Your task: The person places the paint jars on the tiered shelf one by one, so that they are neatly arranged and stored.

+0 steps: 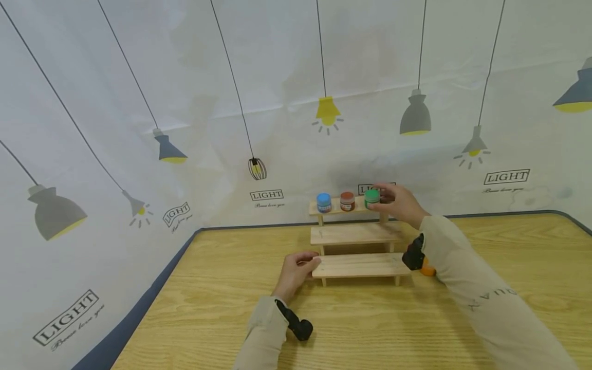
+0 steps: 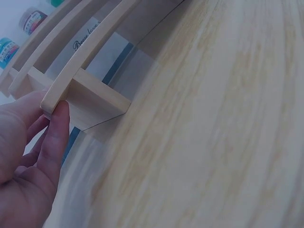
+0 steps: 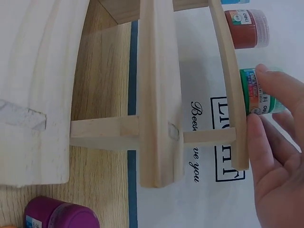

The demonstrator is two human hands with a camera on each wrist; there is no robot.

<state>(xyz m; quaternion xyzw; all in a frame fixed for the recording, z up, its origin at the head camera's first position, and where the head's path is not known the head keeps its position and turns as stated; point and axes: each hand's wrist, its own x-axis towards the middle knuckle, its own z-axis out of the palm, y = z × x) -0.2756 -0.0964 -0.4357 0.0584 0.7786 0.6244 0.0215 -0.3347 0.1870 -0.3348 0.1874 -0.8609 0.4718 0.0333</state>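
The right hand (image 1: 400, 204) pinches the green jar (image 1: 371, 198) between thumb and fingers at the right part of the top shelf (image 1: 336, 207), its base against the wood. A grip round the sides probably keeps the jar upright and easy to turn or slide. The left hand (image 1: 296, 272) pinches the left end of the bottom shelf (image 1: 358, 265), likely to steady the light stand while the other hand works up high.

The blue jar (image 1: 324, 202) and red jar (image 1: 347, 201) stand upright on the same shelf, left of the green one, gaps between them (a fairly even row, by the look of it). The middle shelf (image 1: 356, 234) and the bottom one bear no jars.

A purple jar (image 3: 61, 213) lies on the tabletop (image 1: 222, 308) by the stand's right end, seen only from the right wrist; an orange thing (image 1: 427, 268) peeks out beside the right sleeve (image 1: 481, 288), too covered to make out. That arm hides this corner from the head view, and the wall (image 1: 287, 133) rises close behind, leaving little room at the back.
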